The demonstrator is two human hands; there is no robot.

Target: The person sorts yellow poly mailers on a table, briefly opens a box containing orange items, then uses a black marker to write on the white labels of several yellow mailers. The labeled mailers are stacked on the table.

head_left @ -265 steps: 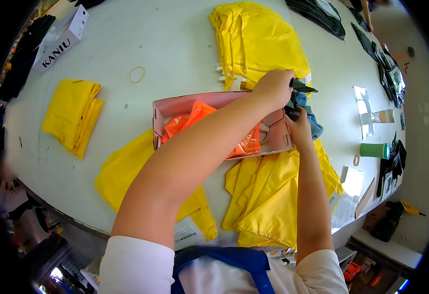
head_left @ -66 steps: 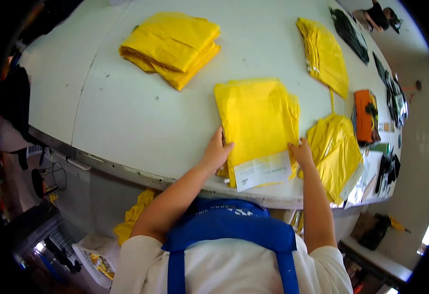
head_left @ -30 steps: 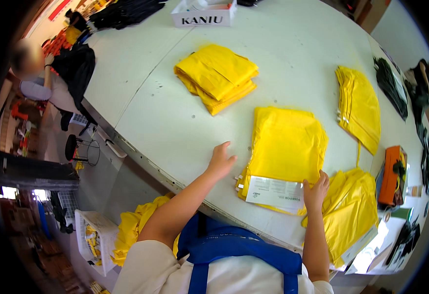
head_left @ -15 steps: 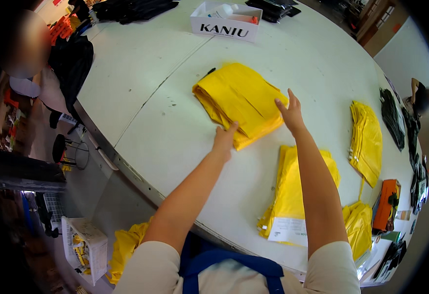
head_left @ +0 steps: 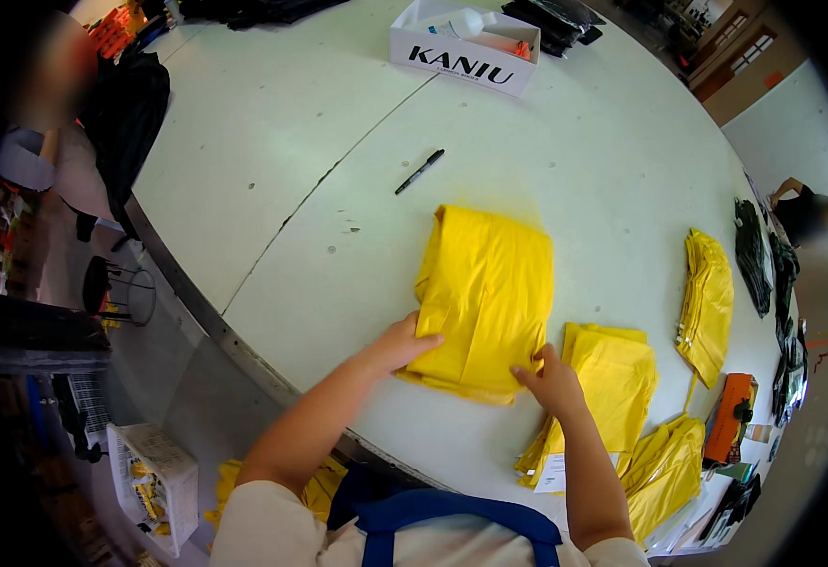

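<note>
Both hands [head_left: 397, 342] now on the yellow bundle [head_left: 485, 293]

From my distant seat, I see that the bundle has just changed place. Half a second ago it lay slanted farther up the white table [head_left: 272, 142], my right hand [head_left: 553, 380] spread open beside its right corner. Now it has come closer and turned straighter, its near edge facing me. A black pen [head_left: 420, 172], mostly covered then, lies bare just beyond it. I take this to mean that the bundle is in my control and ready to be shifted or squared.

The bundle sits between my hands, reaching away from them. My left hand grips its lower left side, thumb flat on top; the fingers are hidden, probably tucked beneath. My right hand has a narrow pinch on the lower right edge, thumb and fingers close together. Most of the cloth lies ahead of both grips, so I judge that its far end could sag or slip open if lifted. I cannot tell whether any part is off the table.

To the right, near my right forearm, is a flatter yellow stack [head_left: 612, 373].
</note>
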